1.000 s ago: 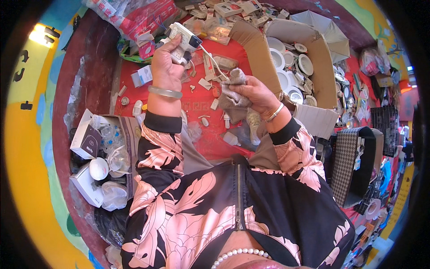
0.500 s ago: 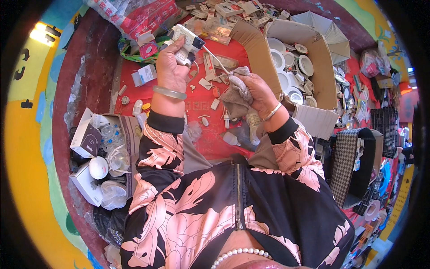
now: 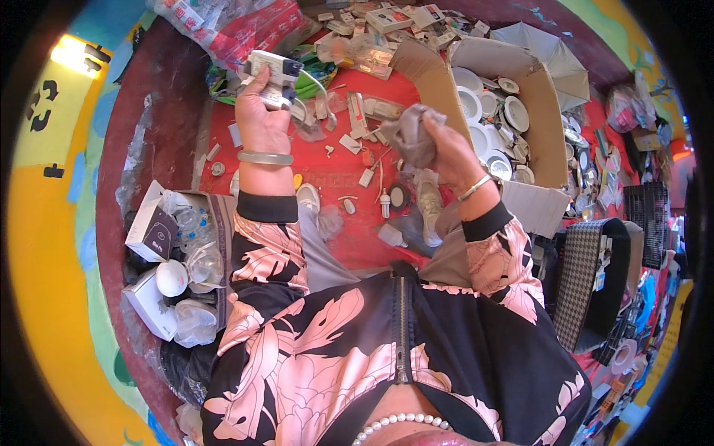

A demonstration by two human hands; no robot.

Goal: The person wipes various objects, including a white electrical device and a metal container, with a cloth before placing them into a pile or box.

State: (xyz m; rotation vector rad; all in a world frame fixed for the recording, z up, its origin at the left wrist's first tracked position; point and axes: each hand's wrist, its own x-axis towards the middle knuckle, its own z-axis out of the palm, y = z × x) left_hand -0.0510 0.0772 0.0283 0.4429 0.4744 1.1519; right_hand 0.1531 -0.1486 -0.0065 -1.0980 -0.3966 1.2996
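My left hand (image 3: pixel 259 113) is closed around a white, box-shaped electrical unit (image 3: pixel 280 68) with dark end parts. Another white block shows just below it in the same grip. A white cord (image 3: pixel 320 88) curves out from the unit's right side and hangs loose. Over to the right, my right hand (image 3: pixel 451 151) grips a bunched grey-brown cloth (image 3: pixel 413 137). The cloth and the cord are apart.
A cardboard box (image 3: pixel 537 104) full of round white lamp fittings (image 3: pixel 468 104) stands at the right. Small parts and a bulb (image 3: pixel 384 206) lie on the red cloth (image 3: pixel 335 245). Several small boxes (image 3: pixel 390 20) are heaped at the back; bagged items (image 3: pixel 195 323) sit at the left.
The cord, earlier stretched straight into the cloth, is now slack and free of it. My left hand has moved left with the unit, and my right hand slightly right with the cloth.
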